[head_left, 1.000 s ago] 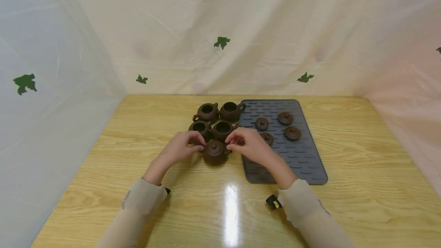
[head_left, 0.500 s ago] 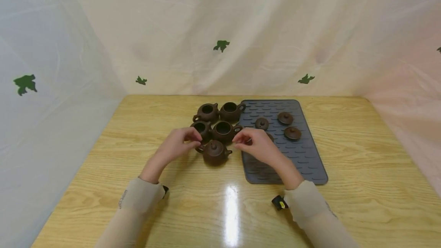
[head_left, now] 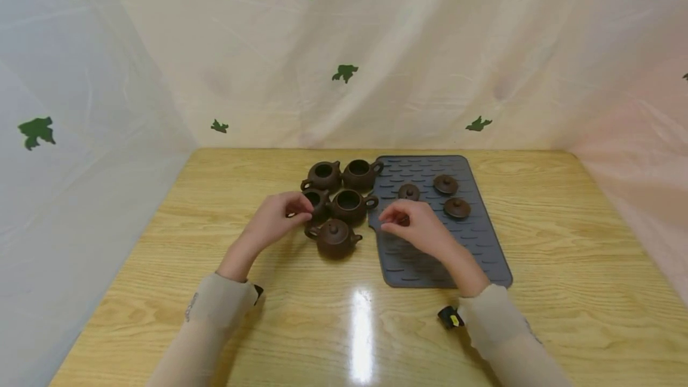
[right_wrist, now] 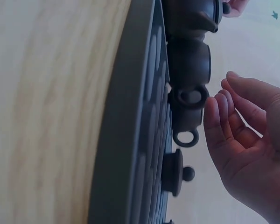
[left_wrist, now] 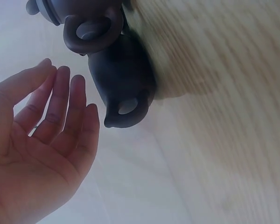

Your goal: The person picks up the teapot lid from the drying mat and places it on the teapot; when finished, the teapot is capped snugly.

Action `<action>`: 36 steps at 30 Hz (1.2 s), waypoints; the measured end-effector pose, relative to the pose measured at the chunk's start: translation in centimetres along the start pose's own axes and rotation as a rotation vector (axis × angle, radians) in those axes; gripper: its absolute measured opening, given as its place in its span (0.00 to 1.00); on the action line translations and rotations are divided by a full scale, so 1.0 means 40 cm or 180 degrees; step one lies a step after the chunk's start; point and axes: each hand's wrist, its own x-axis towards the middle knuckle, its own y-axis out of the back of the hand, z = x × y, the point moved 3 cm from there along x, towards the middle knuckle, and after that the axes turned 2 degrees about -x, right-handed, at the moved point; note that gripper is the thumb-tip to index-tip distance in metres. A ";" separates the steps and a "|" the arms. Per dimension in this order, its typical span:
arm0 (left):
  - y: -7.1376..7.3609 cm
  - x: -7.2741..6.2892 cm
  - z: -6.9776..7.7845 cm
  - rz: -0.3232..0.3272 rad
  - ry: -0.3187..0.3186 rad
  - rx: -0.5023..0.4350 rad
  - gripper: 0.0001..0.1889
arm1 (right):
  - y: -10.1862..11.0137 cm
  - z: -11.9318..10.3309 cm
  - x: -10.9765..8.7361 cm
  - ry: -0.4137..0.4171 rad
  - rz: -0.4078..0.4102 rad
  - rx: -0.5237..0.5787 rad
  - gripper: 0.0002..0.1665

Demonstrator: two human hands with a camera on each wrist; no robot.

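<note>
A dark brown teapot (head_left: 335, 243) with its lid on sits nearest me on the wooden table. Close to its handle, my left hand (head_left: 274, 220) hovers with loosely bent fingers and holds nothing; the left wrist view shows a gap between the fingers (left_wrist: 60, 105) and the teapot handle (left_wrist: 93, 39). My right hand (head_left: 421, 232) is over the left part of the grey mat (head_left: 443, 264), also holding nothing. Beneath it one lid is hidden in the head view. Three other lids show on the mat: a small lid (head_left: 408, 192), a back lid (head_left: 445, 184) and a right lid (head_left: 457, 208).
Behind the lidded teapot stand several lidless teapots close together: a front one (head_left: 348, 208), one partly behind my left hand (head_left: 318, 206), and two at the back, a left teapot (head_left: 324, 179) and a right teapot (head_left: 359, 177). A patterned cloth (head_left: 344, 106) hangs behind the table.
Both hands have drawn away from the lidded teapot, the left slightly back and left, the right rightward over the mat. The teapot stays in place, its handle and spout now uncovered.
</note>
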 end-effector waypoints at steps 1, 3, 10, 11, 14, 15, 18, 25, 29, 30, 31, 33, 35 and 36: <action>0.001 0.001 0.001 0.0010 0.0000 0.0002 0.06 | 0.004 0.004 -0.002 -0.0015 0.0015 -0.0014 0.09; 0.003 0.002 0.000 0.0045 0.0025 -0.0007 0.05 | 0.013 0.012 -0.007 -0.0050 0.0037 -0.0022 0.10; 0.008 0.008 -0.007 0.0222 -0.0028 0.0032 0.07 | 0.042 0.041 -0.023 -0.0137 0.0156 -0.0080 0.10; 0.008 0.009 -0.009 0.0254 -0.0040 0.0027 0.07 | 0.046 0.045 -0.025 -0.0148 0.0175 -0.0083 0.10; 0.010 0.010 -0.013 0.0338 -0.0031 -0.0005 0.08 | 0.056 0.055 -0.032 -0.0171 0.0214 -0.0111 0.10; 0.010 0.010 -0.015 0.0366 -0.0027 -0.0022 0.08 | 0.059 0.059 -0.034 -0.0194 0.0238 -0.0106 0.09; 0.011 0.011 -0.023 0.0450 -0.0009 -0.0060 0.08 | 0.067 0.069 -0.041 -0.0206 0.0304 -0.0136 0.09; 0.010 0.015 -0.042 0.0638 0.0076 -0.0199 0.10 | 0.084 0.090 -0.050 -0.0251 0.0472 -0.0165 0.09; 0.009 0.016 -0.053 0.0725 0.0138 -0.0244 0.12 | 0.089 0.101 -0.050 -0.0275 0.0514 -0.0226 0.10; 0.009 0.016 -0.057 0.0740 0.0159 -0.0245 0.12 | 0.090 0.103 -0.050 -0.0278 0.0524 -0.0234 0.10; 0.008 0.016 -0.060 0.0752 0.0178 -0.0244 0.12 | 0.091 0.105 -0.049 -0.0286 0.0533 -0.0247 0.10; 0.007 0.018 -0.066 0.0771 0.0200 -0.0245 0.13 | 0.093 0.110 -0.048 -0.0309 0.0546 -0.0266 0.10; 0.004 0.019 -0.072 0.0779 0.0229 -0.0237 0.14 | 0.094 0.115 -0.047 -0.0341 0.0550 -0.0265 0.10; 0.002 0.019 -0.074 0.0779 0.0249 -0.0231 0.14 | 0.095 0.117 -0.047 -0.0365 0.0548 -0.0263 0.10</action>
